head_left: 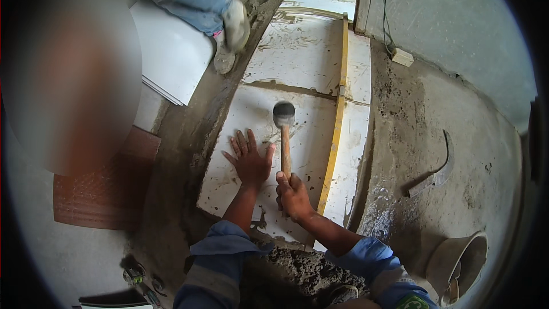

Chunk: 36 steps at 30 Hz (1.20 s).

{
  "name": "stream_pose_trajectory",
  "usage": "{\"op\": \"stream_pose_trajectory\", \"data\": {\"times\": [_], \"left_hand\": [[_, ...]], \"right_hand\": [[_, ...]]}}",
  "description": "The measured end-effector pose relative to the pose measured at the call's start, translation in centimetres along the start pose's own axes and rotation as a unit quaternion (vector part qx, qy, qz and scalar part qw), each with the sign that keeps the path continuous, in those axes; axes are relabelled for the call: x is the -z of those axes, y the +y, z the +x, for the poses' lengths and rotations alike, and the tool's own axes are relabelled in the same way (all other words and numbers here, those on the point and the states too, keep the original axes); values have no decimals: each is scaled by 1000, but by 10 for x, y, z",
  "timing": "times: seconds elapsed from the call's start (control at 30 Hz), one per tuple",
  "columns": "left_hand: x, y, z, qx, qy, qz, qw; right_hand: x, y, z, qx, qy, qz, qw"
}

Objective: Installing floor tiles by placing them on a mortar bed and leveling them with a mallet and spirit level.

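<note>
My right hand point(294, 197) is wrapped round the wooden handle of a mallet point(285, 115) with a dark, rounded head. The mallet's head is over a large white tile point(309, 149) smeared with mud; whether it touches the tile I cannot tell. My left hand point(251, 163) lies flat on the same tile, fingers spread, just left of the mallet. A long yellow straightedge point(333, 166) runs lengthwise over the tiles to the right of both hands. Beyond a mortar-filled joint lies another white tile point(297, 51).
Wet mortar point(303, 269) lies at the near edge. On the right are a sickle-like curved blade point(440, 166), a tipped bucket point(457, 263) and a small pale block point(402, 57). Stacked white tiles point(177, 51), a brown sheet point(103, 200) and another person's legs point(194, 0) are to the left.
</note>
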<state>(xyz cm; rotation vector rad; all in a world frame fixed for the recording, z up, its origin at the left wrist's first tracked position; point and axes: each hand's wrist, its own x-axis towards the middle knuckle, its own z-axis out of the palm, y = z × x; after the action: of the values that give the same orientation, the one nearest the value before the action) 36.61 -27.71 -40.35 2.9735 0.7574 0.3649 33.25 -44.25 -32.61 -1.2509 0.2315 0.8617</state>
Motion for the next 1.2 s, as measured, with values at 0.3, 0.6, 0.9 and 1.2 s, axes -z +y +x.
{"op": "stream_pose_trajectory", "data": {"times": [0.3,0.6,0.9,1.2], "left_hand": [[5,-5,0,3,-29,33,999],[2,10,5,11,-48,22,999],[11,-3,4,15,-57,52,997],[3,1,5,12,-62,46,997]], "right_hand": [[-4,-17,33,188,19,-141,972],[12,-31,48,96,33,-91,991],[95,-71,-69,73,83,2,994],[304,-54,-55,178,516,-309,779]]}}
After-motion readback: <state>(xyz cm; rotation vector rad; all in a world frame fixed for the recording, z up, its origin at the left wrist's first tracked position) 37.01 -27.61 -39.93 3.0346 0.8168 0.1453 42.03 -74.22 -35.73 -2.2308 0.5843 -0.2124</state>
